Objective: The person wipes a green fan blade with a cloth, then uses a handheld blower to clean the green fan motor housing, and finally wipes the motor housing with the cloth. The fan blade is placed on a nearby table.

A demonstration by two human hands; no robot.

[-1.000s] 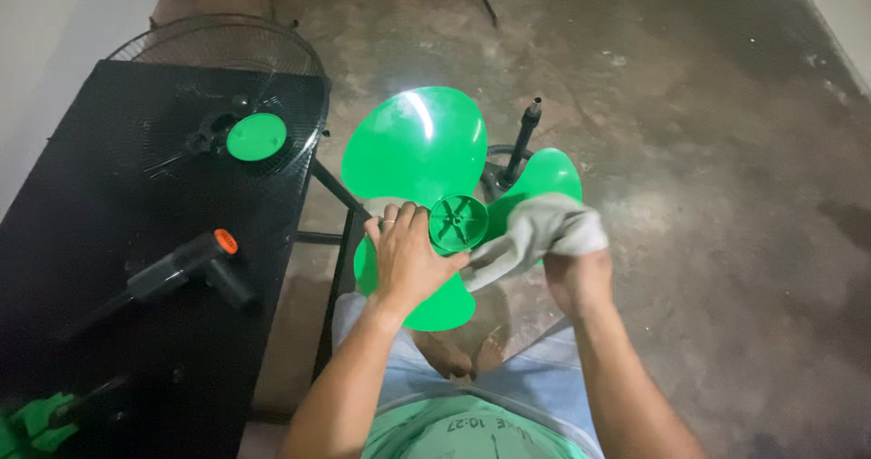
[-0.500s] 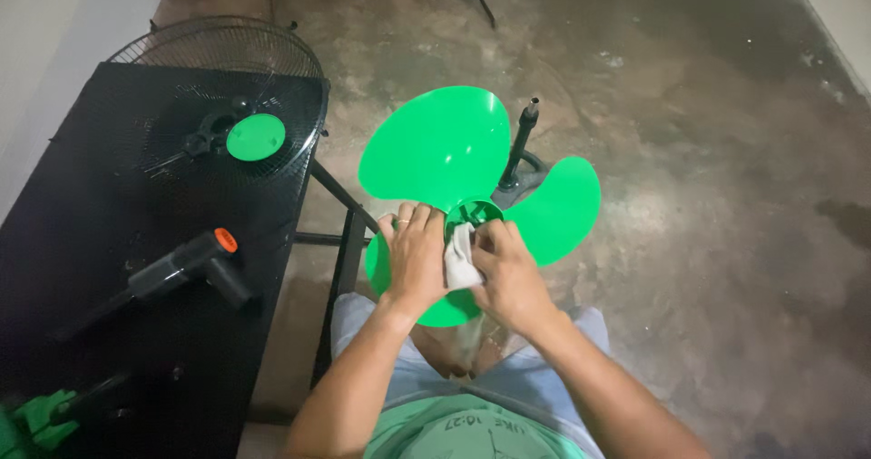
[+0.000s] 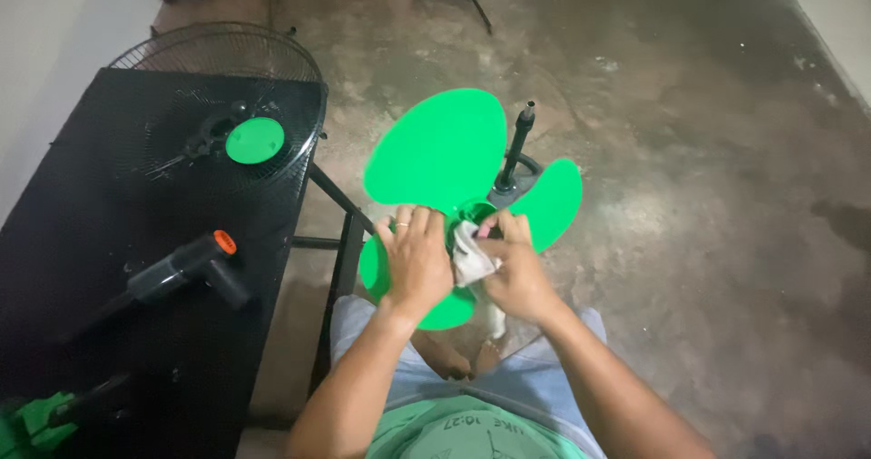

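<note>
A bright green three-bladed fan blade (image 3: 440,151) is held over my lap above the floor. My left hand (image 3: 415,258) grips it at the hub, fingers spread over the lower left blade. My right hand (image 3: 513,273) presses a crumpled grey cloth (image 3: 470,258) against the hub, which is mostly hidden under the cloth and both hands.
A black table (image 3: 82,223) stands at my left with a black wire fan grille (image 3: 218,105) carrying a green round cap (image 3: 255,140), and a black tool with an orange tip (image 3: 186,264). A fan stand pole (image 3: 517,146) rises from the concrete floor behind the blade.
One second ago my right hand held the cloth out by the right blade; it has since come in to the hub. The blade has turned slightly in my hands.
</note>
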